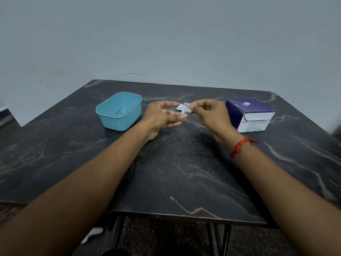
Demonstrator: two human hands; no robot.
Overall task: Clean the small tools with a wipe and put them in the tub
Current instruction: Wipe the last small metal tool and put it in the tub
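A small metal nail clipper (184,108) is held up above the middle of the dark table. My left hand (164,116) pinches it between thumb and forefinger. My right hand (208,113) pinches a small white wipe (189,108) against the clipper's right side. A bit of white wrapper (178,107) shows just behind the clipper. The light blue plastic tub (120,110) stands left of my hands, with a metal tool (120,111) lying inside it.
A purple and white box of alcohol swabs (252,115) stands at the right of the black marble-patterned table (175,172). A grey wall rises behind the table. A white object (93,234) lies on the floor under the table's front edge.
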